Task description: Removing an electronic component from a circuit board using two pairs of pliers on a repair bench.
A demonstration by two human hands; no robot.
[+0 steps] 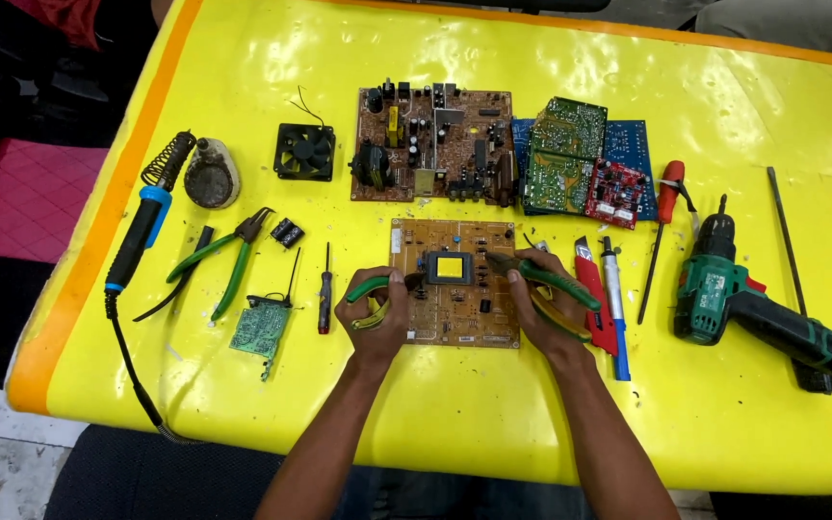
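My left hand [375,310] and right hand [532,299] each clamp green-handled pliers [556,282], tips meeting the yellow component [450,267], steadying the circuit board [455,282] from both sides.

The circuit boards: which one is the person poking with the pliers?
The tan circuit board with the yellow-centred square part, between the left hand and right hand. Both pliers point at it; the brown, green, blue and red boards lie untouched further back.

We see bright, even overhead light, sharp focus, soft glare patches on the far yellow table cover [628,87], and faint shadows.
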